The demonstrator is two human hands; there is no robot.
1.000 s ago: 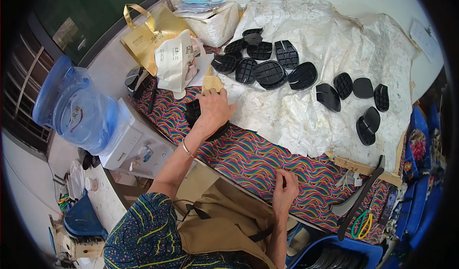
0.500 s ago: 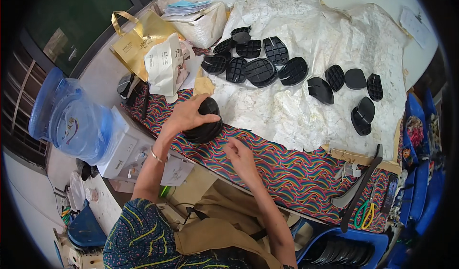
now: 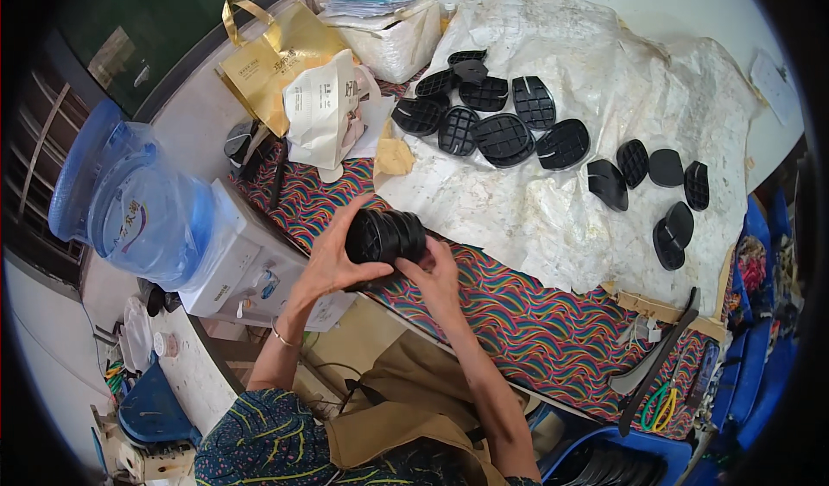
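Note:
A stack of black rubber shoe sole pieces [image 3: 399, 232] is tipped on its side near the front edge of the cloth-covered table. My left hand [image 3: 335, 249] grips the stack's left end, thumb below and fingers above. On its right end, my right hand [image 3: 438, 280] closes with thumb and fingers. Beyond lie several loose sole pieces with gridded undersides, such as an oval sole piece [image 3: 503, 138], on a white plastic sheet [image 3: 518, 205]. A smaller group with a smooth sole piece [image 3: 666, 167] lies farther right.
A water dispenser [image 3: 250, 261] with a blue bottle stands left. Behind it are a gold bag [image 3: 268, 80] and a white bag [image 3: 315, 110]. A curved blade [image 3: 635, 369] and scissors [image 3: 663, 408] lie right, above a blue bin [image 3: 680, 451] of black pieces.
The stack has gone from upright to tipped sideways in my left hand. My right hand has come up from the front and taken hold of its right end. The whole view has shifted slightly.

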